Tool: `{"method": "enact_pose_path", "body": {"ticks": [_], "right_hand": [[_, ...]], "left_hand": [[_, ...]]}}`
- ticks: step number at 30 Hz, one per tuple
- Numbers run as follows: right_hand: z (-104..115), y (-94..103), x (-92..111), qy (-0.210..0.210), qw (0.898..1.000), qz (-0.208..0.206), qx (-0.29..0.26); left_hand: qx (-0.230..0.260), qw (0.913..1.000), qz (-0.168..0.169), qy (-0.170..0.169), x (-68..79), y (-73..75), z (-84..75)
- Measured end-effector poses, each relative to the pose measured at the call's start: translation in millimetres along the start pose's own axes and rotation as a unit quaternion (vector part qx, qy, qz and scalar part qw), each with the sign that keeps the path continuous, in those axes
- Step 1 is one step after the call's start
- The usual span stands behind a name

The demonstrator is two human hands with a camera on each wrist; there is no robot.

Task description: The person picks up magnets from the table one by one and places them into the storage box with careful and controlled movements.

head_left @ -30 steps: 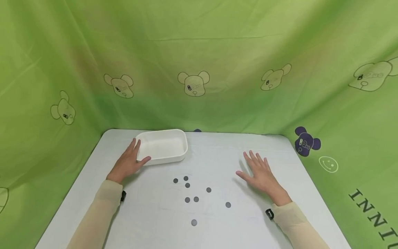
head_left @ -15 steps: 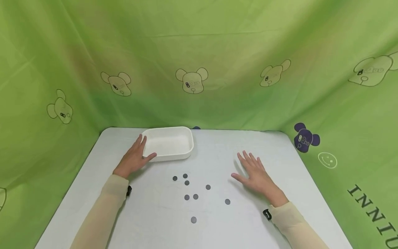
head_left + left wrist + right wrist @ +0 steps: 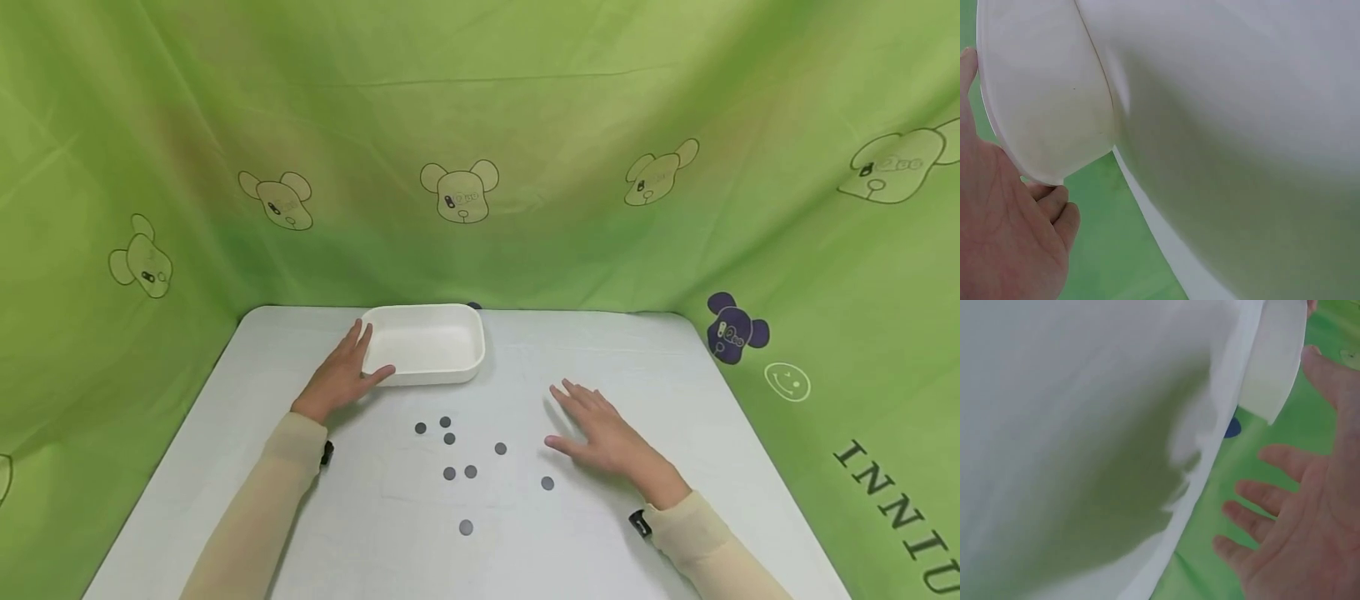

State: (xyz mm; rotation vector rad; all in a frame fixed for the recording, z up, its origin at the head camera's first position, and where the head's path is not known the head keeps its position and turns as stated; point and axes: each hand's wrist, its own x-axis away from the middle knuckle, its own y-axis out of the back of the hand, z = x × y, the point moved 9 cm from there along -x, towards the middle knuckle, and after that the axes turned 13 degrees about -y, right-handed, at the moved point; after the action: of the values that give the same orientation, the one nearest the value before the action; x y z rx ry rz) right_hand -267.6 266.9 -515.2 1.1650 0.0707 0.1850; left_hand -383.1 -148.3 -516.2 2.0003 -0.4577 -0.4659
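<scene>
My left hand [image 3: 339, 377] lies at the left end of a white rectangular tub [image 3: 423, 373], its thumb along the front rim and its fingers straight along the left side. In the left wrist view, fingertips [image 3: 1055, 200] press against the rim of the tub [image 3: 1041, 94]. To the right, my right hand [image 3: 606, 433] is held over the white table with fingers spread, holding nothing. Between the hands and nearer the front lie several small grey discs, among them a rightmost disc [image 3: 547, 483] by the right hand and a nearest disc [image 3: 466, 527].
A green curtain [image 3: 525, 250] with bear-head prints hangs behind the table and along both sides. The white table [image 3: 360, 533] has rounded back corners, and the tub stands close to its back edge.
The tub has slid to the right along the table with my left hand against it. My right hand has shifted left and slightly toward the front. The discs lie as before.
</scene>
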Motion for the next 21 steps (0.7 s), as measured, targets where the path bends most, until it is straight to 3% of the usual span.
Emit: {"method": "enact_pose_path", "body": {"ticks": [11, 21], "right_hand": [[20, 1.7, 10, 0.051, 0.999, -0.003, 0.002], [28, -9.2, 18, 0.057, 0.995, 0.083, -0.015]], "left_hand": [[0.010, 0.9998, 0.008, -0.011, -15.5, -9.4, -15.7], [0.011, 0.9995, 0.014, -0.024, -30.1, -17.7, -29.1]]}}
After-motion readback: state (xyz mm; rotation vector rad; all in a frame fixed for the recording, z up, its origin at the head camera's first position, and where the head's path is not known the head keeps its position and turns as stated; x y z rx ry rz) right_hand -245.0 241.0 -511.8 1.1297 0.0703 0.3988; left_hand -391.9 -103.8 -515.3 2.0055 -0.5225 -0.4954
